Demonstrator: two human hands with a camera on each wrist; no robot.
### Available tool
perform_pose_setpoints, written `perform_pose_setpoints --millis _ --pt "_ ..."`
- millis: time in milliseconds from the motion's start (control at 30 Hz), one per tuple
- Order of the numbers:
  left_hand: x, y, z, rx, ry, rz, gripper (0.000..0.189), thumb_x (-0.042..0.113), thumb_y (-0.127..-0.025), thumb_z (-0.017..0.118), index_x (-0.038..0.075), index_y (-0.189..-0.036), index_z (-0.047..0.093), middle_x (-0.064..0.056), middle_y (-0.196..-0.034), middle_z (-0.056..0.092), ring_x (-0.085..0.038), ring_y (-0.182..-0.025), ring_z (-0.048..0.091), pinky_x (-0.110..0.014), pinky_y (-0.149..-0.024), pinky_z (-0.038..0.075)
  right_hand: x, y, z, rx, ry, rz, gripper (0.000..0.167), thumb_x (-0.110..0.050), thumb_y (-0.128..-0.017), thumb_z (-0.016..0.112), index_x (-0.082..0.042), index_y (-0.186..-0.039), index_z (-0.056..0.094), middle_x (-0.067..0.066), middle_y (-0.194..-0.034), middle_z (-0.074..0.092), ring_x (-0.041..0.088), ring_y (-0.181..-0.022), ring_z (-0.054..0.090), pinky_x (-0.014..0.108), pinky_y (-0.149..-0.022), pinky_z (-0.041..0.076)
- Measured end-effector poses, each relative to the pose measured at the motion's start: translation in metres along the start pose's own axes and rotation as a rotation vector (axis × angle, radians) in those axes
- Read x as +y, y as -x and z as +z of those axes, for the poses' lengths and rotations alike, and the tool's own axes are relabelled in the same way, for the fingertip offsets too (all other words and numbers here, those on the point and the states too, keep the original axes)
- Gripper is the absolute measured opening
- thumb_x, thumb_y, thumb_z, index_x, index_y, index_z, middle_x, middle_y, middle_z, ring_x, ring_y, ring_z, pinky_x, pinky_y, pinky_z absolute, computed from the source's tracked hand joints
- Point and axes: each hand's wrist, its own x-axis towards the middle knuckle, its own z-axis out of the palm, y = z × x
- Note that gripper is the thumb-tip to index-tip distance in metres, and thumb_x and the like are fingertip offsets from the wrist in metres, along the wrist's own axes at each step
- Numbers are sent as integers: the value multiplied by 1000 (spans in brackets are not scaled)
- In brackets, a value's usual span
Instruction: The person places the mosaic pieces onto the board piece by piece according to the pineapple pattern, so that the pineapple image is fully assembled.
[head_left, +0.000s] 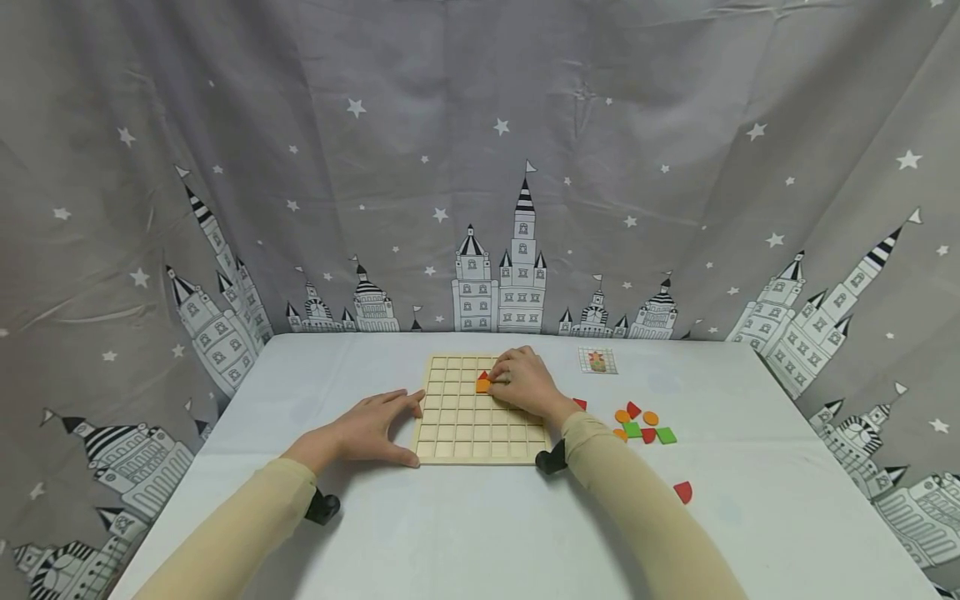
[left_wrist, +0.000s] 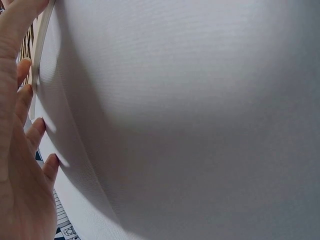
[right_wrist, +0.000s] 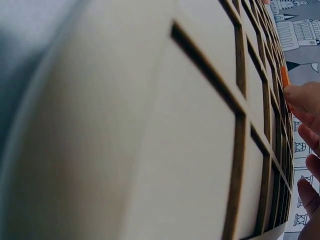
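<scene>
A pale wooden grid board (head_left: 457, 427) lies flat on the white table. My left hand (head_left: 366, 428) rests at its left side, fingers spread, with the thumb by the near left corner and the index finger at the left edge. Over the upper right part of the board, my right hand (head_left: 527, 385) pinches an orange square tile (head_left: 482, 387) at its right side. The right wrist view shows the thumb against the orange tile (right_wrist: 285, 77) at the grid. Just above that tile sits a red piece (head_left: 483, 375), partly covered by my fingers.
Right of the board are orange discs (head_left: 651, 417), green squares (head_left: 666, 435) and red wedges (head_left: 648, 436). One red wedge (head_left: 683, 492) lies nearer me. A small gridded picture card (head_left: 597, 361) lies farther back. Behind the table hangs a grey castle-print curtain (head_left: 390, 150).
</scene>
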Motion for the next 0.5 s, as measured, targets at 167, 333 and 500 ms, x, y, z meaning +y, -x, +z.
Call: perform_pose_setpoints --millis 167,333,500 --pt "0 0 0 -3 2 -2 71 76 -68 79 32 -117 54 -1 -166 31 -38 -150 28 -63 -118 23 1 -1 1 1 0 -4 17 -36 -91 75 -25 -102 80 -5 -120 65 22 -120 48 43 -103 40" --pt "0 -1 0 -6 12 -10 71 78 -67 78 33 -118 55 -2 -166 30 -38 -151 26 -63 -119 22 2 0 1 1 -13 -9 18 -37 -89 76 -24 -101 80 -5 -117 65 21 -119 48 43 -103 40" --pt "0 -1 1 -3 13 -15 71 78 -67 79 34 -117 55 -3 -166 31 -38 -151 26 -63 -119 21 1 0 0 8 -28 -19 15 -36 -89 77 -24 -98 80 -5 -116 65 21 -119 48 43 -103 40"
